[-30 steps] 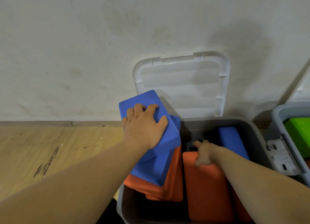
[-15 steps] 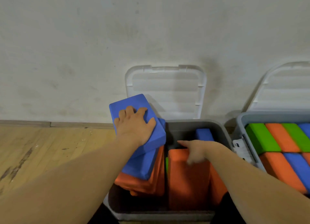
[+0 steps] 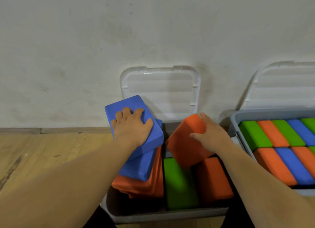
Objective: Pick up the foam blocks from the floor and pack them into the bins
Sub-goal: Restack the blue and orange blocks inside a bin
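A grey bin (image 3: 163, 215) stands against the wall with its white lid (image 3: 160, 91) raised. My left hand (image 3: 132, 127) presses flat on a tilted blue foam block (image 3: 122, 106) that tops a leaning stack of another blue block (image 3: 136, 168) and orange blocks (image 3: 146, 186) at the bin's left side. My right hand (image 3: 210, 134) grips an orange block (image 3: 182, 142), lifted and tilted above the bin. Under it a green block (image 3: 179, 185) and another orange block (image 3: 214, 178) lie in the bin.
A second grey bin (image 3: 235, 118) at the right holds rows of green, orange and blue blocks, its white lid (image 3: 279, 86) leaning on the wall. Wooden floor (image 3: 51, 156) extends to the left. A pale wall rises right behind both bins.
My right hand has pulled the orange block up out of the bin and tilted it, uncovering the green block. The left hand stays on the blue block. The view has shifted right.
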The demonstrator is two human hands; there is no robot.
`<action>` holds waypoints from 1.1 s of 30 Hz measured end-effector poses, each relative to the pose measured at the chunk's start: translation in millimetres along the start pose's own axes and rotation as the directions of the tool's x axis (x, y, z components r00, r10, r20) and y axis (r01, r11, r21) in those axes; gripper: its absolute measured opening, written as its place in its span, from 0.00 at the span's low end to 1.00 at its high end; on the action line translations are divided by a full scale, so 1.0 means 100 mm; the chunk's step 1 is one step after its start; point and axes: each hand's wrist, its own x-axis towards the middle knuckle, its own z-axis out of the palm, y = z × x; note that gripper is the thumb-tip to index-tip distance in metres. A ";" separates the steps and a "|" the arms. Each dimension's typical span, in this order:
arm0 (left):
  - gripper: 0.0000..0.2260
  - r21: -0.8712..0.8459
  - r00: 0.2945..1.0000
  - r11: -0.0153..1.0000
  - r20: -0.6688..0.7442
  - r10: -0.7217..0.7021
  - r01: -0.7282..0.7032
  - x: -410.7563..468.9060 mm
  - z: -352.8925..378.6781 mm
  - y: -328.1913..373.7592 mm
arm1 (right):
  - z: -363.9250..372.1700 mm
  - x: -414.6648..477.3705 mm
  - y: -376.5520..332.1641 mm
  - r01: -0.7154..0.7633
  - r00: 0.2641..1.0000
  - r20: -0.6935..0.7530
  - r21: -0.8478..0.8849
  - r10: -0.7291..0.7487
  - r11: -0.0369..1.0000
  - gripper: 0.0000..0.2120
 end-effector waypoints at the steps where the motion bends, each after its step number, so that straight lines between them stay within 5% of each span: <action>1: 0.26 0.001 1.000 1.000 -0.003 0.002 -0.002 0.00 0.00 0.01 | 0.00 0.00 -0.02 0.003 1.000 -0.014 0.031 -0.003 1.000 0.47; 9: 0.26 -0.007 1.000 1.000 -0.009 -0.007 0.007 0.01 0.00 -0.05 | 0.18 0.16 -0.32 0.047 0.993 -0.108 -0.035 -0.050 0.998 0.44; 14: 0.26 -0.016 0.999 1.000 -0.044 -0.020 0.019 0.02 0.02 -0.07 | 0.31 0.39 -0.39 0.121 0.992 -0.014 -0.152 -0.124 0.981 0.45; 25: 0.27 0.012 0.999 0.999 -0.034 -0.043 0.043 0.06 0.04 -0.03 | 0.33 0.58 -0.15 0.039 0.964 0.264 -0.093 -0.013 0.995 0.49; 33: 0.26 0.017 0.998 0.999 -0.027 -0.050 0.050 0.07 0.03 -0.02 | 0.25 0.67 -0.17 -0.007 0.986 0.162 -0.137 0.030 0.991 0.46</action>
